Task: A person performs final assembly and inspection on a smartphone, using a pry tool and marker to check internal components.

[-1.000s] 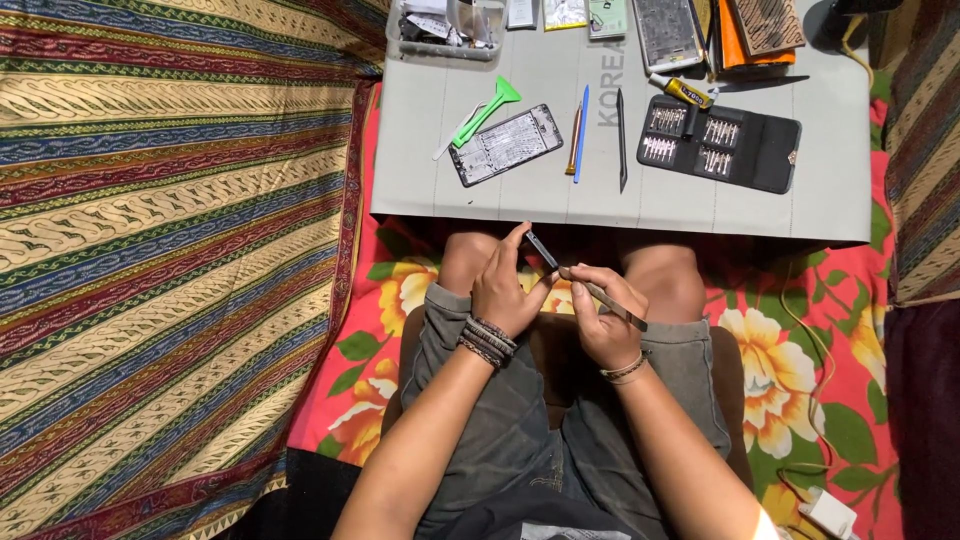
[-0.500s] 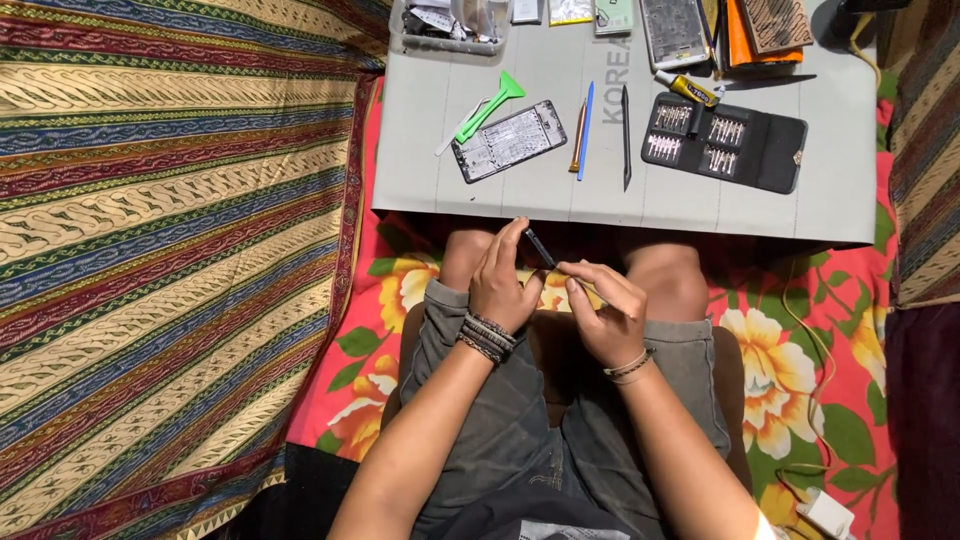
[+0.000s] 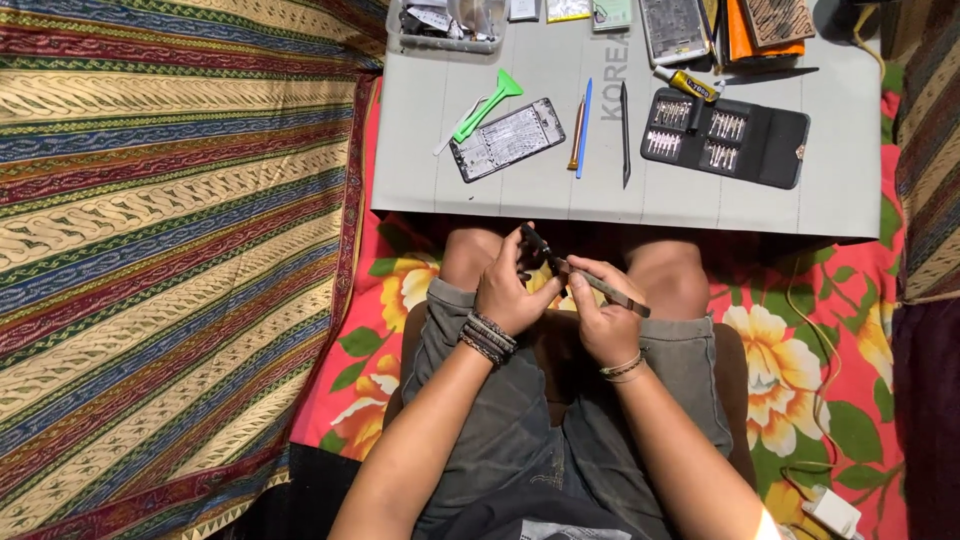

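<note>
The light is bright and warm, coming from above. Under the grey table edge is dark shadow. The focus is sharp, without glare.

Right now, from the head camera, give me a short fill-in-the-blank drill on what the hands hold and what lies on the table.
1. The left hand and right hand together grip a thin ____ tool over the lap.
2. The opened phone lies on the grey table beside a ____ plastic pry tool.
3. The black bit case lies ____, its rows of bits showing.
4. Bracelets circle ____ wrists.

Missing words: dark; green; open; both
</note>
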